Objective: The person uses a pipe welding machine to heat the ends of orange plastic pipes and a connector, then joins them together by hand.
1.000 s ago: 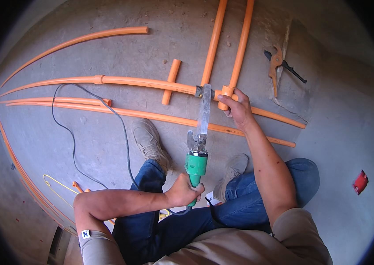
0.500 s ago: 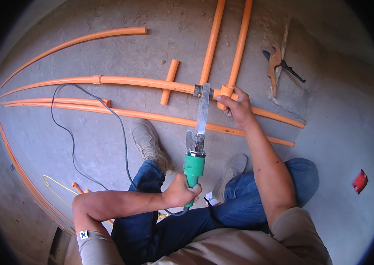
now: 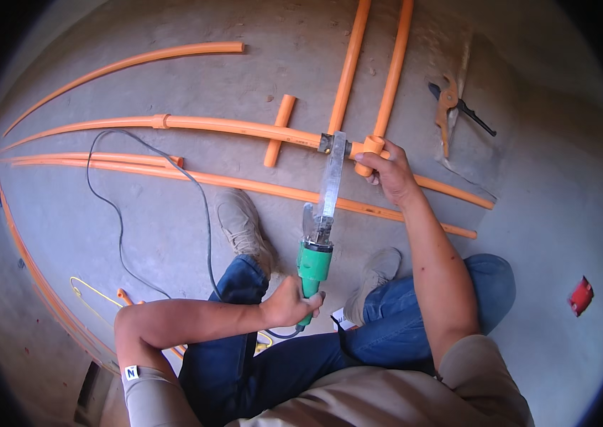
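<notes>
My left hand [image 3: 291, 302] is closed round the green handle of a pipe fusion welder [image 3: 314, 262], whose flat metal heating plate points away from me. On the left side of the plate's far end, a dark die meets the end of a long orange pipe [image 3: 244, 129]. At the plate's other side, my right hand [image 3: 391, 171] grips an orange tee fitting [image 3: 370, 151] with thumb and fingers. The tee lies in line with the pipe and close against the plate; how deep it sits on the die is hidden.
A short orange pipe [image 3: 279, 132] lies crosswise under the long one. More orange pipes [image 3: 351, 64] stretch across the concrete floor. A pipe cutter [image 3: 448, 107] rests at the far right, a red object [image 3: 580, 296] nearer. The welder's dark cord [image 3: 118, 220] loops on the left.
The view has shifted slightly, so the floor things sit a little to the right. Both hands keep their grips, with the welder and tee in nearly the same place.
</notes>
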Demonstrator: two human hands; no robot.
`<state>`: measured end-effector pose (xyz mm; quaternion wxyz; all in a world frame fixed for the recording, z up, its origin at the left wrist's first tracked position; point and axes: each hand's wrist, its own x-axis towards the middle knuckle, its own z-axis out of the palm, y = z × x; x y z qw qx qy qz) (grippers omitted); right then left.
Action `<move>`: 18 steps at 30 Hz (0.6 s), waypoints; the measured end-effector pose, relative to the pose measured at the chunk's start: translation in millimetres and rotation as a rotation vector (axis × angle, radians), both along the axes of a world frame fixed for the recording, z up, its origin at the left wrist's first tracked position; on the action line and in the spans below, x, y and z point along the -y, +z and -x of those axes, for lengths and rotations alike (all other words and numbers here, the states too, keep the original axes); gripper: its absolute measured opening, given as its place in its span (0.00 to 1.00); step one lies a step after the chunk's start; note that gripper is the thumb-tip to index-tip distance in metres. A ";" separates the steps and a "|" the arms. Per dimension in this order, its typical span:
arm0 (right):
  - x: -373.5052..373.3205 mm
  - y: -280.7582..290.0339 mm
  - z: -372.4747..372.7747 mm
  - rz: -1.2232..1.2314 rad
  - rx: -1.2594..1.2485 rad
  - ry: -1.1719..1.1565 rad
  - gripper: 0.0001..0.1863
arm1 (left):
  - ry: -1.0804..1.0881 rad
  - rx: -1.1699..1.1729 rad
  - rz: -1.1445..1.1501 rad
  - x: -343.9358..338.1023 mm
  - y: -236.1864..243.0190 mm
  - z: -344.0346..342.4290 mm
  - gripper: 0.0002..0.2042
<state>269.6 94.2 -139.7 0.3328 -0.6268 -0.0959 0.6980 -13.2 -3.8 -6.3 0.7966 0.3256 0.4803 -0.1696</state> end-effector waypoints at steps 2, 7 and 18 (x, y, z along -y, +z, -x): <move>-1.7 1.8 -2.4 -0.005 0.002 -0.016 0.22 | -0.008 0.007 -0.021 0.6 -3.4 -1.0 0.12; -15.7 10.7 -2.6 -0.069 0.009 -0.036 0.23 | 0.054 0.003 -0.147 9.3 -24.5 2.8 0.16; -7.8 -23.5 -2.2 -0.113 0.024 -0.010 0.23 | 0.012 -0.026 -0.272 24.6 -89.3 5.3 0.13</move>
